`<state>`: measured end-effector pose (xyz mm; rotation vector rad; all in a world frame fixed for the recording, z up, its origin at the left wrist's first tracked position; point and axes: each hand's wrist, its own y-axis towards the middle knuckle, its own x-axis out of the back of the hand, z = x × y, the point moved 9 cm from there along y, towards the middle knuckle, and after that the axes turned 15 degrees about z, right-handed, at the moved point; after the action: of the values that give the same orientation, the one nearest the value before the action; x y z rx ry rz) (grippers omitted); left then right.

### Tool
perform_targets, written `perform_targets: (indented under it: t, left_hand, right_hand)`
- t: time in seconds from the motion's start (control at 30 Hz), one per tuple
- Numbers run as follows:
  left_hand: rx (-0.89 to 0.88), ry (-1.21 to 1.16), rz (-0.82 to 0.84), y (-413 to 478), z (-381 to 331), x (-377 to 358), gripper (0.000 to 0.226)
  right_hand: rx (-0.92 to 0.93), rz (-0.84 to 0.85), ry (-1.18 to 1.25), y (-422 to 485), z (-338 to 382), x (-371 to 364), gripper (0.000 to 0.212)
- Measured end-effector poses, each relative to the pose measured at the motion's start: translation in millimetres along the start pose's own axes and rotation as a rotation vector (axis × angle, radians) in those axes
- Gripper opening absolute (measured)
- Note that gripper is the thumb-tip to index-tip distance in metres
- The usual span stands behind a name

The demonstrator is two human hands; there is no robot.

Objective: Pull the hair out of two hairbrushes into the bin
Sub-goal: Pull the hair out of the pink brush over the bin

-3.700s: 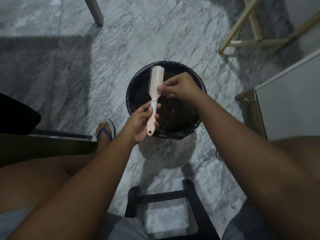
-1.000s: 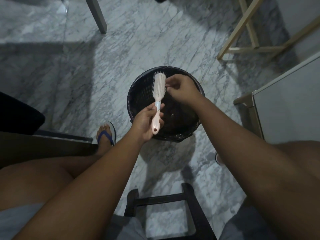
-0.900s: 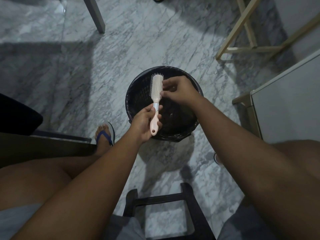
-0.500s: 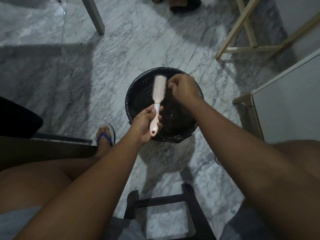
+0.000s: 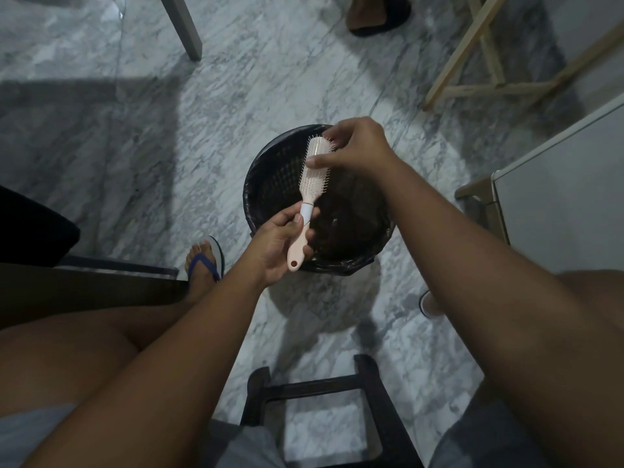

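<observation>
A pale pink hairbrush (image 5: 309,189) with a white collar is held over a round black bin (image 5: 270,184) on the marble floor. My left hand (image 5: 278,241) grips its handle near the bin's front rim. My right hand (image 5: 354,146) is at the brush head, thumb on the near side and fingers curled over the tip, pinching it. The brush is turned so its back partly shows and the bristles point right. Dark hair lies in the bin's bottom. No second brush is in view.
A dark stool frame (image 5: 324,386) stands between my knees. My foot in a blue sandal (image 5: 206,261) is left of the bin. A white cabinet (image 5: 560,197) is at right, wooden legs (image 5: 479,82) at far right, a table leg (image 5: 182,25) and another person's foot (image 5: 374,13) at the far edge.
My right hand came off the bristles, then closed on the brush head. The brush has rolled so its back shows. Another person's foot has come into view at the top.
</observation>
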<state>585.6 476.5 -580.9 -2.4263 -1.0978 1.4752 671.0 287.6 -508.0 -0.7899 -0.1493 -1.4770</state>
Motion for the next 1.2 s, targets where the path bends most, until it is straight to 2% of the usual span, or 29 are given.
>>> perform_targets:
  t: [0.07, 0.13, 0.17, 0.27, 0.3, 0.37, 0.4, 0.47, 0.6, 0.67, 0.7, 0.8, 0.83, 0.87, 0.93, 1.0, 1.03, 1.1, 1.2]
  left_hand:
    - [0.008, -0.005, 0.001, -1, 2, 1, 0.031]
    - [0.008, -0.016, -0.007, -1, 4, 1, 0.030]
    - [0.006, -0.025, -0.012, -1, 5, 1, 0.030]
    - [-0.002, -0.069, -0.032, 1, 8, 3, 0.032]
    - [-0.003, -0.077, -0.038, 2, 8, 4, 0.033]
    - [-0.004, -0.073, -0.038, 1, 6, 5, 0.031]
    - [-0.005, -0.067, -0.035, 1, 5, 4, 0.030]
    - [-0.011, -0.048, -0.038, 0, 2, 5, 0.028]
    - [-0.033, -0.033, -0.064, 1, -1, 12, 0.030]
    - [-0.061, -0.080, -0.070, 2, -3, 14, 0.034]
    - [-0.077, -0.101, -0.068, 3, -5, 15, 0.035]
    - [-0.092, -0.102, -0.054, 5, -11, 18, 0.036]
    - [-0.087, -0.095, -0.052, 5, -11, 18, 0.037]
    - [-0.082, -0.090, -0.051, 6, -11, 17, 0.037]
    - [-0.071, -0.086, -0.053, 6, -9, 15, 0.037]
    - [-0.064, -0.080, -0.061, 6, -7, 14, 0.037]
    - [-0.062, -0.077, -0.066, 6, -6, 14, 0.037]
    - [-0.062, -0.078, -0.075, 6, -5, 14, 0.038]
    - [-0.061, -0.075, -0.075, 5, -5, 15, 0.037]
  right_hand:
    - [0.011, 0.018, -0.010, 3, 1, 6, 0.044]
    - [0.006, -0.019, -0.008, 6, -1, 8, 0.027]
    - [-0.025, -0.061, 0.040, 8, -7, 8, 0.025]
    - [-0.132, -0.118, 0.443, 5, -25, -7, 0.025]
    - [-0.138, -0.070, 0.538, 3, -26, -18, 0.024]
    - [-0.133, 0.116, 0.569, -3, -25, -44, 0.035]
    - [-0.118, 0.201, 0.534, -7, -26, -54, 0.043]
    - [-0.074, 0.257, 0.442, -12, -30, -64, 0.055]
    - [-0.006, 0.122, 0.225, -16, -33, -53, 0.060]
    - [-0.028, 0.028, 0.151, -16, -42, -48, 0.058]
    - [-0.070, 0.039, 0.076, -13, -50, -49, 0.054]
    - [-0.288, 0.344, -0.322, -10, -79, -75, 0.022]
    - [-0.319, 0.402, -0.406, -13, -84, -79, 0.025]
    - [-0.292, 0.397, -0.394, -13, -80, -80, 0.035]
    - [-0.154, 0.282, -0.083, -14, -61, -74, 0.042]
    - [-0.085, 0.122, 0.257, -15, -47, -64, 0.031]
    - [-0.093, 0.039, 0.341, -15, -46, -58, 0.025]
    - [-0.132, -0.062, 0.357, -15, -46, -47, 0.017]
    - [-0.157, -0.108, 0.151, -11, -48, -35, 0.018]
